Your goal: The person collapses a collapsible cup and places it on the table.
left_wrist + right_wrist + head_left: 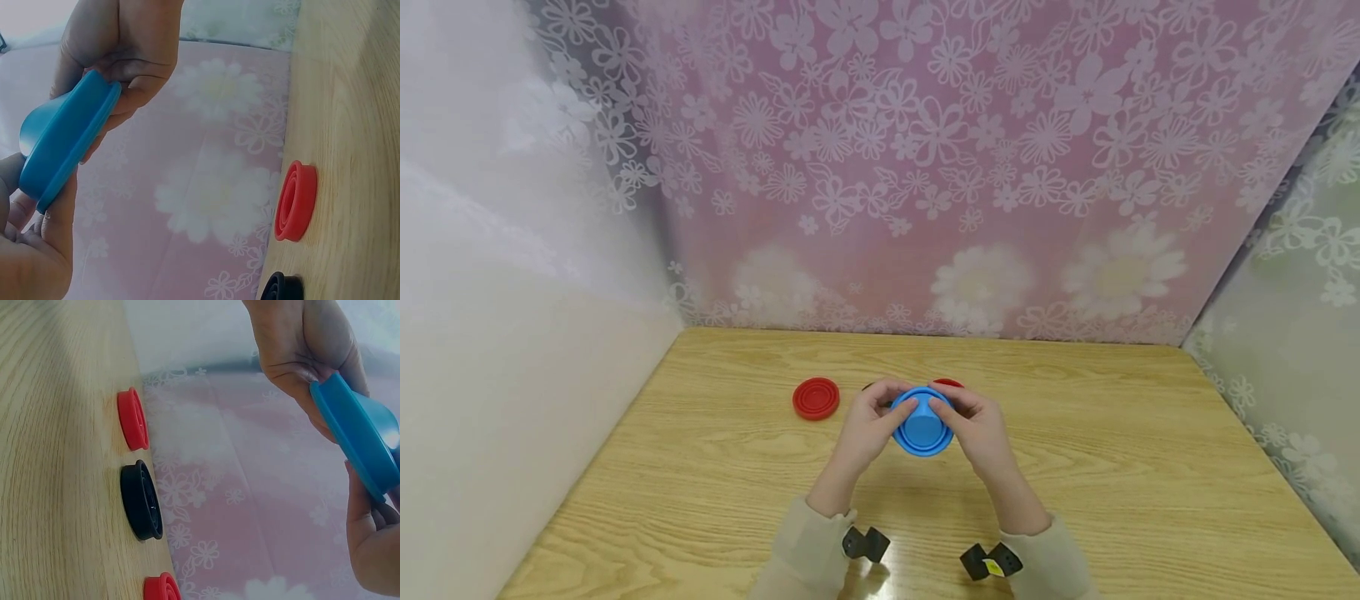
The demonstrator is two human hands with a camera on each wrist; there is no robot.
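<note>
A blue collapsible cup point(922, 423), partly folded with raised rings, is held above the table in both hands. The left hand point(871, 423) grips its left side and the right hand point(981, 429) its right side. Both thumbs lie on the face towards the head camera, while the other fingers go round the far rim. In the left wrist view the cup point(69, 134) is seen edge-on, its middle bulging out past the rim. The right wrist view also shows the cup point(359, 434) tilted, with a hand at either end.
A red folded cup point(816, 398) lies on the wooden table point(700, 500), left of the hands. Behind the hands are a black folded cup point(142, 500) and a second red one point(296, 201), both mostly hidden in the head view. A flowered curtain point(925, 167) hangs along the back edge.
</note>
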